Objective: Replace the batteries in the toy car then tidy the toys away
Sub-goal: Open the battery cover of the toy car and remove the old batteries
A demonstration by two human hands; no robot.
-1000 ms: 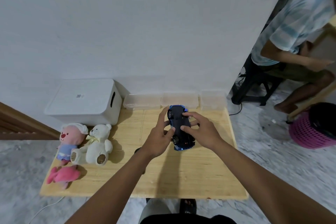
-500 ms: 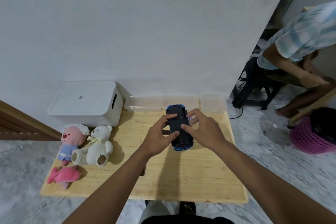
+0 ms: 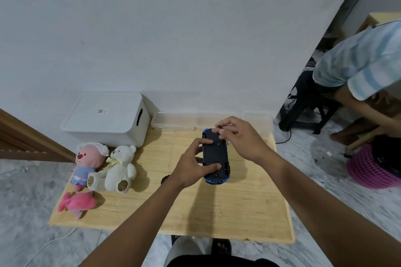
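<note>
The toy car (image 3: 214, 158) lies upside down over the middle of the wooden bench (image 3: 195, 208), its dark underside facing up and its blue body showing only at the near and far ends. The left hand (image 3: 193, 167) grips it along the left flank, thumb laid across the near part of the underside and a finger reaching onto the far part. The right hand (image 3: 240, 136) is curled over the far right corner of the car, fingertips (image 3: 221, 131) pinched together against the underside (whether they hold some small part there, or only press, cannot be told). At the left end of the bench three soft toys lie close together: a pink plush in a white cap (image 3: 90, 160), a white teddy bear (image 3: 119, 169) touching it on the right, and a smaller pink plush (image 3: 76, 202) just in front of them near the bench's front edge. Behind the toys, against the wall, stands a white lidded storage box (image 3: 106, 119) with a slot handle in its side. A row of clear plastic containers (image 3: 173, 122) runs along the back edge of the bench, beside the box. On the floor at the right sits a pink basket (image 3: 368, 171), and another person in a striped shirt (image 3: 368, 58) is seated beyond it.
</note>
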